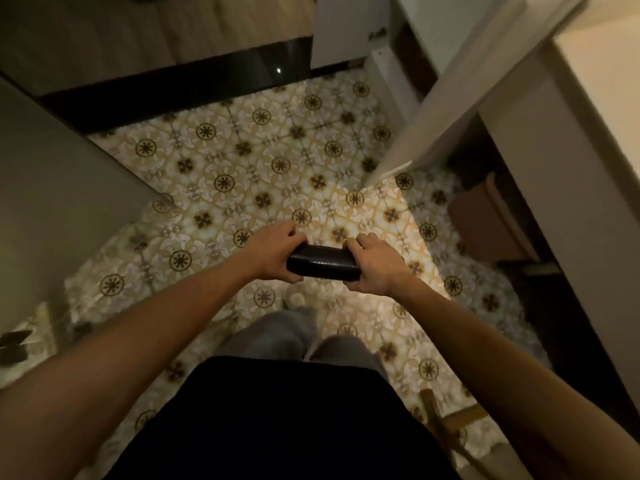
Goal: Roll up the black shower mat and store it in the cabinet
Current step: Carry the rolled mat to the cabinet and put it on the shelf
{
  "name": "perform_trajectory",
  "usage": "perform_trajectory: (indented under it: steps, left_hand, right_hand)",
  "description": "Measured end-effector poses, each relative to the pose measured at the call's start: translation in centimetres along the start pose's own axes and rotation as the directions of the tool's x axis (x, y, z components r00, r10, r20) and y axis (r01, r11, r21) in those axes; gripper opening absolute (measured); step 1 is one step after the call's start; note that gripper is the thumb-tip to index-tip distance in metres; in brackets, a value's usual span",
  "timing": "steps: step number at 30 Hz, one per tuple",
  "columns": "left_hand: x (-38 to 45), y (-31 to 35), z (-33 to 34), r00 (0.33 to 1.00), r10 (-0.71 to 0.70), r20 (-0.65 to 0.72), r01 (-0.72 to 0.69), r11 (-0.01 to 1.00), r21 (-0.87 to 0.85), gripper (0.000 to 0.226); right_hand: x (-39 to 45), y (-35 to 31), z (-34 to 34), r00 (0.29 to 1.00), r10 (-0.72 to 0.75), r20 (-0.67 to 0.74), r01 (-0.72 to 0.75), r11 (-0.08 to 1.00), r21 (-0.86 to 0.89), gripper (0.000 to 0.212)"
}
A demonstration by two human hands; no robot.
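Observation:
The black shower mat [323, 263] is rolled into a tight, short cylinder and held level in front of me, above the patterned floor. My left hand [277, 256] grips its left end and my right hand [372, 266] grips its right end, so both ends are hidden under my fingers. The cabinet stands to the right with its white door [446, 109] swung open. Its dark inside [512, 188] shows below the counter.
A brown box [485, 223] sits in the cabinet's lower part. A dark step [166, 84] runs across the far side of the tiled floor [263, 161]. A grey panel [59, 188] stands at the left. A wooden piece [446, 420] lies at the lower right.

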State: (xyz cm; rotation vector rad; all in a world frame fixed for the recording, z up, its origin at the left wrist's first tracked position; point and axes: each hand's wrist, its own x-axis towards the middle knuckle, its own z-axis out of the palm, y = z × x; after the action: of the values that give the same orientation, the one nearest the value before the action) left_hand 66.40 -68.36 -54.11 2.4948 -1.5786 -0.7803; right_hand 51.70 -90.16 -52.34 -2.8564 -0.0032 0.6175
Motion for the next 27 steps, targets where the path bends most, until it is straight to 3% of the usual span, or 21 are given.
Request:
perform_trajectory:
  steps: [5,13,20,27]
  left_hand:
    - [5.5,-4.1,-5.4,0.998,-0.058,-0.021,0.058,0.998,-0.027,0.075]
    - [16.4,-13.4,-11.8,0.995,-0.064,0.075,0.069,0.996,-0.062,0.070]
    - [27.6,-21.1,-18.9,0.983,-0.072,0.169,0.083,0.995,-0.061,0.074]
    - [39.4,-26.0,-27.6,0.990,-0.007,0.144,0.009,1.000,-0.014,0.078]
  right_hand:
    - [7.6,3.9,-5.3,0.999,-0.031,-0.011,0.031,0.999,-0.024,0.066]
    - [20.2,9.8,-9.6,0.999,-0.037,0.012,0.036,0.997,0.068,0.067]
    - [31.5,15.5,-15.0,0.995,0.027,0.097,-0.046,0.979,0.198,0.074]
    - [39.4,22.5,-22.0,0.991,0.126,0.045,-0.132,0.970,0.205,0.077]
